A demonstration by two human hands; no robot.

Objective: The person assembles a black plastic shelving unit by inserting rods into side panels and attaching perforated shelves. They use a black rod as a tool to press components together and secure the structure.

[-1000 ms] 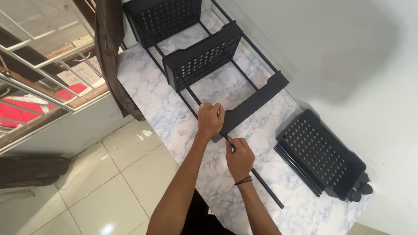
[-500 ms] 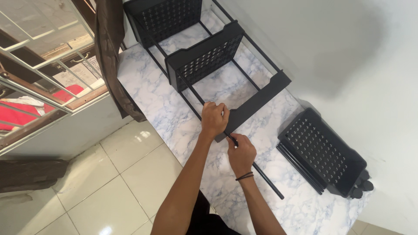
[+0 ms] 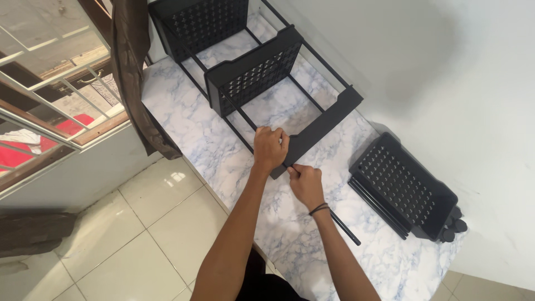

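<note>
Black perforated metal basket (image 3: pixel 203 25) at 12 o'clock: top cut off by frame edge. Thin black metal rod (image 3: pixel 343 227): upper length hidden under right hand (image 3: pixel 305 184).

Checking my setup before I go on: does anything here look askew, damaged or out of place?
Nothing looks damaged or spilled. The black rack lies on its side on the marble table, a loose perforated basket beside it. One thin black rod sticks out past the right hand.
</note>
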